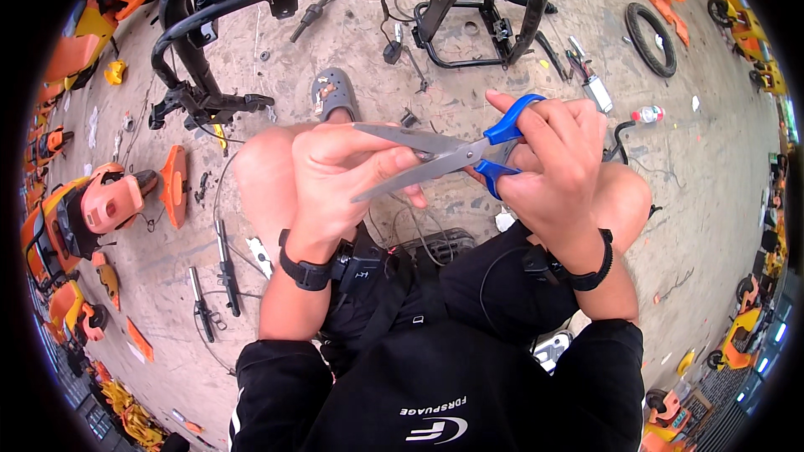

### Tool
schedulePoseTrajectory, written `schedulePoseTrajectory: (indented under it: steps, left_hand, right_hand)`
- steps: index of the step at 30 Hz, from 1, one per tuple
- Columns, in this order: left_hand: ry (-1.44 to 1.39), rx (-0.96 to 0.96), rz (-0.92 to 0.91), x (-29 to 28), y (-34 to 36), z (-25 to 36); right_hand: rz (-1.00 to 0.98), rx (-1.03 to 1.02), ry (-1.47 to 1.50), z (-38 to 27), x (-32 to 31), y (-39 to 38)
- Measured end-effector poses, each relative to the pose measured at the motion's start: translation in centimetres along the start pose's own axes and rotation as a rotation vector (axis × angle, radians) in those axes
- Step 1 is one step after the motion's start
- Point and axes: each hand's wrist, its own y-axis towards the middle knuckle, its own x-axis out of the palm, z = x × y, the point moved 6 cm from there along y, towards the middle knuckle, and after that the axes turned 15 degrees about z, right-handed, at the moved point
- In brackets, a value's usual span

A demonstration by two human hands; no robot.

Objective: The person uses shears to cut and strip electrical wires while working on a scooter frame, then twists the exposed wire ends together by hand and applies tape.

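Note:
My right hand [559, 159] is closed around the blue handles of a pair of scissors [456, 159], with fingers in the loops. The steel blades stand apart and point left, across my left hand [335, 176]. That hand is closed in a pinch, its thumb and fingertips lying between the two blades. A small dark bit shows at the fingertips; what it is I cannot make out. Below the hands, thin dark cables [435, 230] run between my legs.
A black scooter frame [180, 33] stands ahead. Orange scooter body parts [109, 205] and two shock absorbers [224, 272] lie on the left. At the far right are a tyre [650, 40], a silver box with wires [597, 92] and a bottle [647, 115].

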Motion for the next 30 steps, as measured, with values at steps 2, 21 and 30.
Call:
schedulePoseTrajectory:
  steps: [2, 21, 30]
  left_hand:
    - [0.035, 0.033, 0.017, 0.10, -0.09, 0.18]
    - [-0.047, -0.025, -0.095, 0.41, -0.03, -0.39]
    - [-0.089, -0.042, -0.093, 0.24, -0.02, -0.44]
  right_hand:
    - [-0.001, 0.007, 0.000, -0.07, -0.04, 0.06]
    - [0.009, -0.061, 0.018, -0.73, -0.63, 0.31]
    - [-0.039, -0.004, 0.058, 0.16, -0.34, 0.20]
